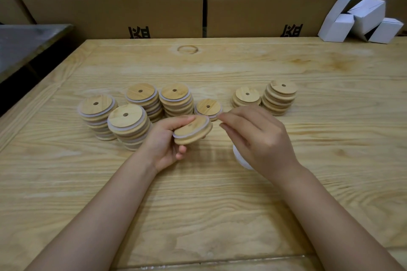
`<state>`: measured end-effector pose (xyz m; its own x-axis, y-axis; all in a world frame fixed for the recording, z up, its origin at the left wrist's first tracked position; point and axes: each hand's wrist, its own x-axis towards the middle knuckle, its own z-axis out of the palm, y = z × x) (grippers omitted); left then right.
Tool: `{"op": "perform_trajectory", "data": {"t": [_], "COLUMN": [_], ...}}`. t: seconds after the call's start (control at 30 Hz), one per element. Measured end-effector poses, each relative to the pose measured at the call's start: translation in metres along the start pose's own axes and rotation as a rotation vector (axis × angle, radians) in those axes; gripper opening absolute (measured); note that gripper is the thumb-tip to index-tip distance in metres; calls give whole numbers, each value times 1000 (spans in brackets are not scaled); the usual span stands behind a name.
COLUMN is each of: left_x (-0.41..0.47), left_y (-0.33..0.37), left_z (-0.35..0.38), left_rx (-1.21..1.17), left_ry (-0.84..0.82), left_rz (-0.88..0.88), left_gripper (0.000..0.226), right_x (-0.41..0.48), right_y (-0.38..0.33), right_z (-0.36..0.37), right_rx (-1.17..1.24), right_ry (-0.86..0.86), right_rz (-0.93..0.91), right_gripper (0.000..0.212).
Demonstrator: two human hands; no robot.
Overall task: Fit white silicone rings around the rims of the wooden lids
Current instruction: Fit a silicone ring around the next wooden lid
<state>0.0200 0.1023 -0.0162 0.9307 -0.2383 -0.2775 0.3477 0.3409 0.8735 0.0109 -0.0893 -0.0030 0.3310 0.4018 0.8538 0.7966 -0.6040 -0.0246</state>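
Holding wooden lid tilted in left hand, fingers curled round it, just above mid table. Pinching at its right edge with right hand, likely on the white silicone ring; blurred there. Seeing ringed lid stacks left, bare lid stacks far right, loose rings under right hand.

Seven lid stacks, one single lid.

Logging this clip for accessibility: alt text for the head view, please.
A left hand holds a wooden lid above a wooden table while the right hand pinches the white ring at its rim. Stacks of lids stand behind.
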Motion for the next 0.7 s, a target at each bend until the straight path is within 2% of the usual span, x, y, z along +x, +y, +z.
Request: {"op": "perform_trajectory", "data": {"t": [0.13,0.3,0.47,0.57,0.63,0.7], "left_x": [-2,-2,-1,-1,-2,-2], "left_y": [-3,-3,-3,-4,-4,-3], "left_z": [4,5,10,12,12,12], "left_rx": [91,51,6,29,33,35], "left_ry": [-106,-88,-32,5,12,17], "left_rz": [-1,12,136,200,202,173], "left_gripper": [30,29,26,23,23,23], "right_x": [-2,-3,-6,-5,-5,-6], "right_y": [-4,-3,-3,-5,-7,-7], "right_z": [4,6,9,9,10,10], "right_rx": [2,65,257,323,265,133], "right_ry": [-60,-80,-102,-69,-70,-109], "right_rz": [-8,36,313,392,335,187], "right_gripper": [8,9,16,14,11,10]}}
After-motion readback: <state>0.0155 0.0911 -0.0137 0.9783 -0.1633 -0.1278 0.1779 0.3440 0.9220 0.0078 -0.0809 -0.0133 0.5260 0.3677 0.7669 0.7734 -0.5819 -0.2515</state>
